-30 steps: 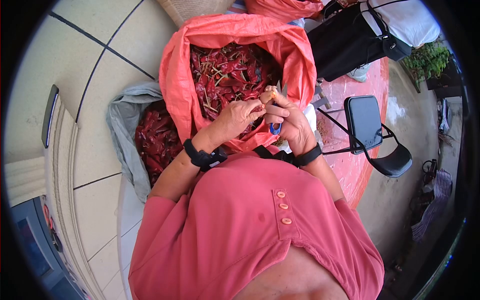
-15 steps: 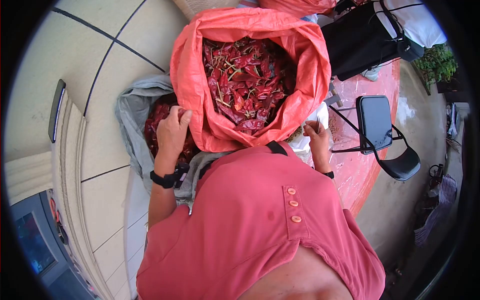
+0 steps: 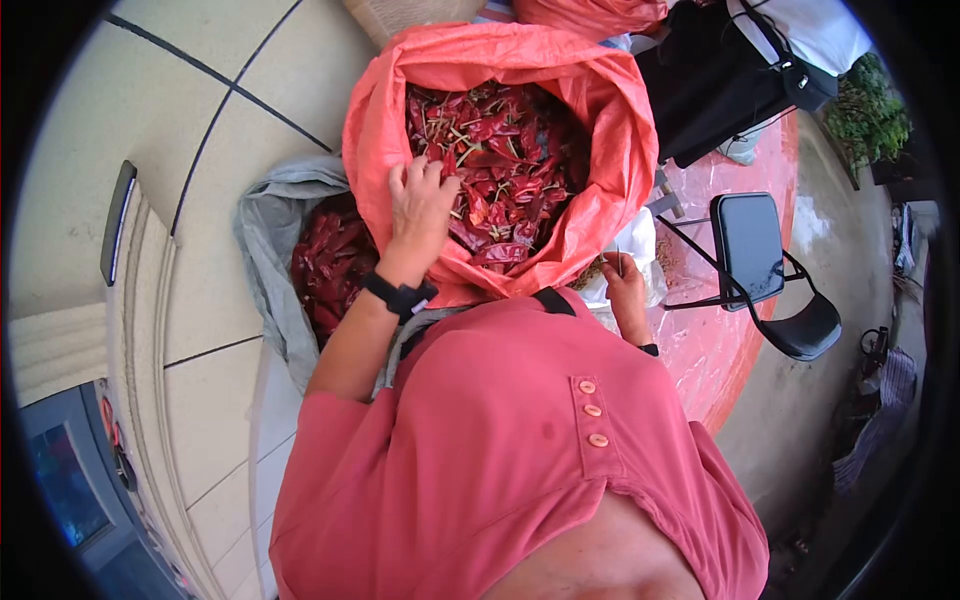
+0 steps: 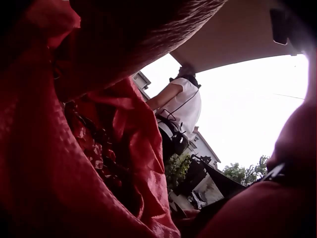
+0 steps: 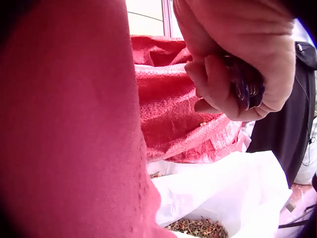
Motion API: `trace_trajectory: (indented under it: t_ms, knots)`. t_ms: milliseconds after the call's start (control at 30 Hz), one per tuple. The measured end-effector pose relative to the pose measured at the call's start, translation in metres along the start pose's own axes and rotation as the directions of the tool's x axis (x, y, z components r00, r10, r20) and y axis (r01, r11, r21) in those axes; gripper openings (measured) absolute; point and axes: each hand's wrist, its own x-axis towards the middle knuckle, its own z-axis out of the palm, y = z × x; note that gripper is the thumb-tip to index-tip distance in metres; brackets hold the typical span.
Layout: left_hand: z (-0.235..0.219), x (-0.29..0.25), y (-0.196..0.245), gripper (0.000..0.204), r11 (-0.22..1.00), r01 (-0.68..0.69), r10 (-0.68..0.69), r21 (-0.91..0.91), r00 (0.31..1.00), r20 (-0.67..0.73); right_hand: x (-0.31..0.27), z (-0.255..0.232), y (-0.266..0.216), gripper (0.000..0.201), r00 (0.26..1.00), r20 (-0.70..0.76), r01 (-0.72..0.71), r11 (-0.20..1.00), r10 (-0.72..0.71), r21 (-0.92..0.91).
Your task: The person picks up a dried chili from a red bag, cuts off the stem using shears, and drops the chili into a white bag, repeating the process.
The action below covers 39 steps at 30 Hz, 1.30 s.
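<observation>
A red woven sack (image 3: pixel 372 130) full of dried red chili peppers (image 3: pixel 495 165) stands in front of the person. My left hand (image 3: pixel 420 210) is over its near left rim, back upward, fingers apart and slightly bent toward the chilies; nothing shows in it. To the sack's right, my right hand (image 3: pixel 627 295) grips a pair of scissors. Their blue handles (image 5: pixel 247 87) show inside the curled fingers in the right wrist view. Beside the red sack on the left, a grey sack (image 3: pixel 272 225) holds more red chilies (image 3: pixel 335 265).
A white bag (image 5: pixel 213 181) with cut stem bits (image 5: pixel 198 227) lies below the right hand. A black folding chair (image 3: pixel 750 250) stands at right. Beyond the sack are a person in dark trousers (image 3: pixel 705 90) and a wicker basket (image 3: pixel 410 15).
Both hands were together over the sack, pinching a small piece. They parted; the left went to the grey sack, then back to the red rim. The right moved to the sack's right side with the scissors.
</observation>
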Motion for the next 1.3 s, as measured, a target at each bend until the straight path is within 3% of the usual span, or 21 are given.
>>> trace_trajectory:
  t_ms: [67,133,233,267,333,433,500,533,600,700,800,900,1000,1033,1133,1167,1267,1300]
  knots:
    - [0.011,0.002,-0.017,0.018,0.997,0.006,0.004,-0.074,0.991,0.137,-0.002,0.000,-0.005,0.017,1.000,0.026,0.002,0.999,-0.003,0.040]
    - [-0.004,0.010,-0.018,0.017,0.986,0.022,-0.015,-0.165,0.999,0.044,-0.008,-0.001,-0.012,0.017,1.000,0.021,-0.015,0.999,0.014,0.033]
    - [-0.021,0.017,-0.018,0.013,0.953,0.052,-0.094,-0.297,0.987,-0.129,-0.006,0.004,-0.021,0.016,0.968,-0.071,0.247,0.959,-0.239,0.138]
    - [-0.028,0.019,-0.015,0.013,0.930,0.070,-0.121,-0.362,0.985,-0.122,-0.005,0.003,-0.027,0.015,0.976,-0.037,0.217,0.968,-0.214,0.122]
    - [-0.042,0.022,-0.005,0.012,0.866,0.103,-0.173,-0.489,0.980,-0.099,-0.015,0.005,-0.096,0.015,0.987,0.027,0.157,0.984,-0.160,0.085]
    - [-0.052,0.025,0.017,0.011,0.497,0.278,-0.282,-0.822,0.948,0.150,-0.014,0.019,-0.154,0.017,0.945,0.152,0.274,0.955,-0.289,0.111]
    - [-0.060,0.027,0.032,0.010,0.462,0.280,-0.261,-0.841,0.950,0.173,-0.014,0.035,-0.184,0.019,0.866,0.248,0.396,0.899,-0.434,0.189]
    - [-0.063,0.026,0.040,0.010,0.443,0.283,-0.255,-0.850,0.949,0.184,-0.015,0.041,-0.197,0.022,0.858,0.289,0.376,0.903,-0.424,0.208]
    - [-0.067,0.026,0.052,0.011,0.340,0.329,-0.254,-0.881,0.934,0.250,-0.014,0.060,-0.202,0.026,0.810,0.263,0.478,0.849,-0.525,0.223]
    - [-0.076,0.024,0.058,0.013,0.254,0.419,-0.267,-0.872,0.897,0.353,-0.008,0.070,-0.191,0.030,0.797,0.315,0.499,0.855,-0.516,0.139]
    - [-0.078,0.021,0.058,0.018,0.174,0.388,-0.224,-0.905,0.910,0.347,-0.013,0.072,-0.189,0.029,0.801,0.366,0.443,0.880,-0.474,0.170]
    - [-0.084,0.025,0.058,0.018,0.396,0.124,-0.151,-0.910,0.986,0.068,-0.015,0.072,-0.182,0.023,0.802,0.334,0.402,0.861,-0.495,0.311]
    - [-0.089,0.023,0.062,0.021,-0.017,0.249,-0.242,-0.968,0.939,0.245,-0.013,0.068,-0.180,0.015,0.849,0.350,0.162,0.827,-0.395,0.539]
    - [-0.087,0.021,0.058,0.028,-0.041,0.291,-0.198,-0.956,0.935,0.293,-0.012,0.069,-0.180,0.013,0.857,0.292,0.216,0.810,-0.425,0.545]
    - [-0.068,0.022,0.055,0.033,0.353,0.135,-0.203,-0.926,0.977,0.065,-0.017,0.055,-0.192,0.011,0.897,0.326,0.091,0.847,-0.298,0.524]
    - [-0.066,0.020,0.056,0.037,0.326,0.190,-0.132,-0.926,0.979,0.154,-0.018,0.052,-0.195,0.011,0.901,0.343,0.055,0.853,-0.267,0.519]
    - [-0.067,0.019,0.067,0.041,0.306,0.230,-0.027,-0.924,0.972,0.233,-0.015,0.048,-0.195,0.010,0.901,0.379,-0.008,0.866,-0.211,0.500]
    - [-0.064,0.020,0.071,0.043,0.385,0.171,-0.030,-0.907,0.985,0.173,-0.013,0.050,-0.192,0.010,0.903,0.371,-0.002,0.863,-0.215,0.505]
